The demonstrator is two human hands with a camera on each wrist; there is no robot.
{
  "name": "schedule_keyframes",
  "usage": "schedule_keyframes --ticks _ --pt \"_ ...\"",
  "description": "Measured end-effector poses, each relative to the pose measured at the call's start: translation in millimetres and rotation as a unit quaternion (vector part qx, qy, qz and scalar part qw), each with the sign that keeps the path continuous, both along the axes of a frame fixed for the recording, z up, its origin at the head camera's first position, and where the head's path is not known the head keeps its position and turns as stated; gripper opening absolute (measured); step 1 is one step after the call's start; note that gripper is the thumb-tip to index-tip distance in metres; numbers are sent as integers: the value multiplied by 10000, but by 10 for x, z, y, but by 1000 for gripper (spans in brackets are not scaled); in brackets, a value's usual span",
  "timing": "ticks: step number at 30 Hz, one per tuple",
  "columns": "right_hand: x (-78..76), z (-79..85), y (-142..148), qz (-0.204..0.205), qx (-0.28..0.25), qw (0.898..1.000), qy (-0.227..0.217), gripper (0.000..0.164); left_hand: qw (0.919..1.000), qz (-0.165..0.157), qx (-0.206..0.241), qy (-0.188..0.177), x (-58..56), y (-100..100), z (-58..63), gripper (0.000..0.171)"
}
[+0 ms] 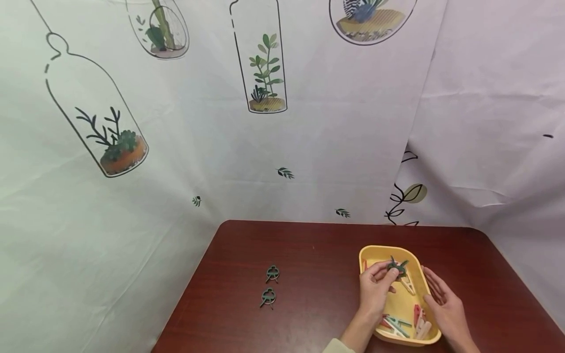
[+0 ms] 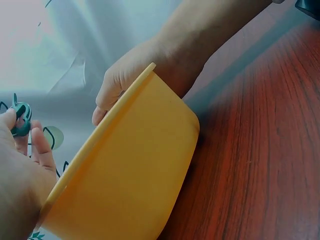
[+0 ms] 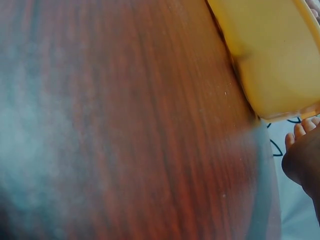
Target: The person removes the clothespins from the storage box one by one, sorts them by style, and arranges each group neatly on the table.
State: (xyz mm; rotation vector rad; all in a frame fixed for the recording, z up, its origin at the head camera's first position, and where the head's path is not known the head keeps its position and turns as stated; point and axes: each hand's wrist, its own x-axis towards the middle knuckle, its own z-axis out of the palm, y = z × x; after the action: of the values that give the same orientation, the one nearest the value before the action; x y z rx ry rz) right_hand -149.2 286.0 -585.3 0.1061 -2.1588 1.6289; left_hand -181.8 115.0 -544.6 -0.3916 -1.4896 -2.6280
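Note:
My left hand [image 1: 373, 290] is above the yellow basket [image 1: 400, 300], pinching a dark green clip [image 1: 400, 268] between thumb and fingers. The same green clip [image 2: 21, 119] shows at the left edge of the left wrist view. My right hand [image 1: 451, 310] holds the basket's right side, its thumb at the rim and its fingers along the outer wall. Inside the basket lie several clothespins: a pale yellow one [image 1: 408, 285] near the left fingers, a teal one [image 1: 398, 321] and a red one [image 1: 417, 314] toward the near end.
Two dark green clips, the far clip [image 1: 272, 273] and the near clip [image 1: 268, 297], lie on the brown table [image 1: 318, 274] left of the basket. Behind the table hangs a white cloth [image 1: 318, 147] printed with plants in jars.

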Motion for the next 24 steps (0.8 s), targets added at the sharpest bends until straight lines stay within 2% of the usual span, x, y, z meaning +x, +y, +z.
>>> schedule_keyframes --ticks 6,11,16,20,24 --pt "12 13 12 -10 120 9998 -125 60 9997 123 -84 172 6 -2 -5 21" --pt "8 8 7 -43 288 9992 -263 60 9997 178 -59 157 9 -44 17 20" --pt "7 -12 11 -40 293 9994 -157 60 9996 263 -90 87 -7 -145 68 19" --pt "9 -7 10 -69 307 9993 -188 60 9984 426 -149 341 -55 -268 100 21" --pt "21 19 6 -148 424 9981 -426 60 9965 523 -138 642 -102 -414 113 24"
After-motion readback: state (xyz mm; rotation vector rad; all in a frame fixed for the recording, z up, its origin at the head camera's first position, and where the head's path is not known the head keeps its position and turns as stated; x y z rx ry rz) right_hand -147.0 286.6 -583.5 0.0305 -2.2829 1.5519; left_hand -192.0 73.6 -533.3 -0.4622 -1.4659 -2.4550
